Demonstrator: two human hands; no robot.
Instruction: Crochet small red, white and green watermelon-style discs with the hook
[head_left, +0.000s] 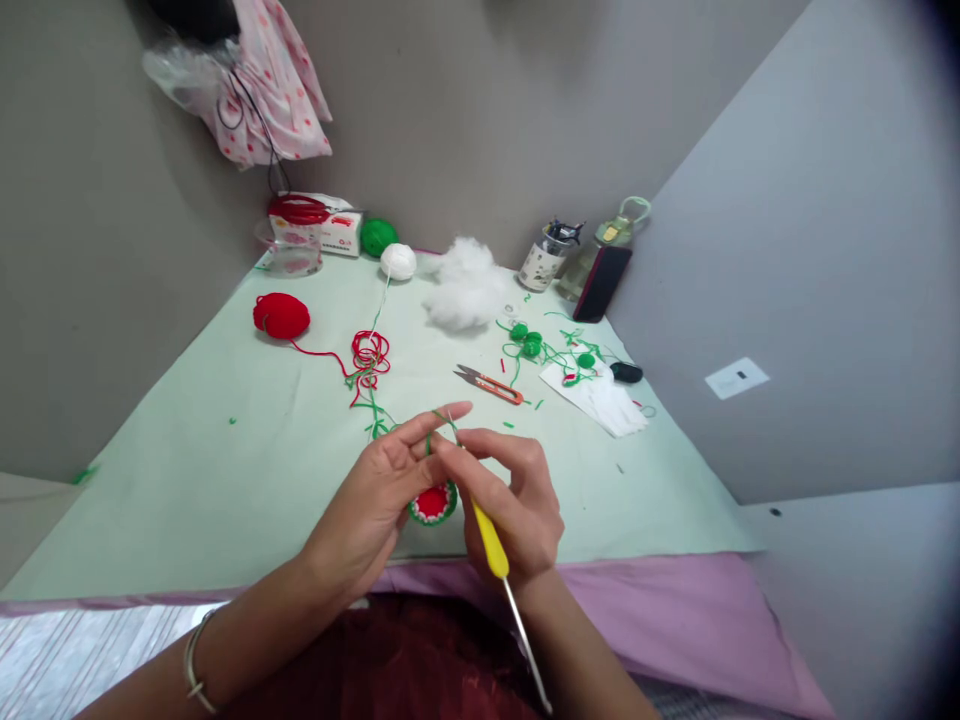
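Observation:
Pinched in my left hand (386, 490) is a small round crochet piece (433, 503), red in the middle with a white ring and a green edge. Green yarn runs over the raised forefinger of that hand. My right hand (514, 495) grips a crochet hook (491, 540) by its yellow handle, and the hook's metal tip meets the green yarn by my left fingers. The hook's other metal end points down toward my lap. Both hands are close together above the table's front part. My fingers partly cover the crochet piece.
Beyond my hands lie orange-handled thread snips (489, 384), a tangle of red yarn (370, 355) and a red yarn ball (281, 316). White stuffing (465, 285), a white yarn ball (398, 262) and a green yarn ball (378, 237) sit farther back. A phone (602, 284) leans at the right.

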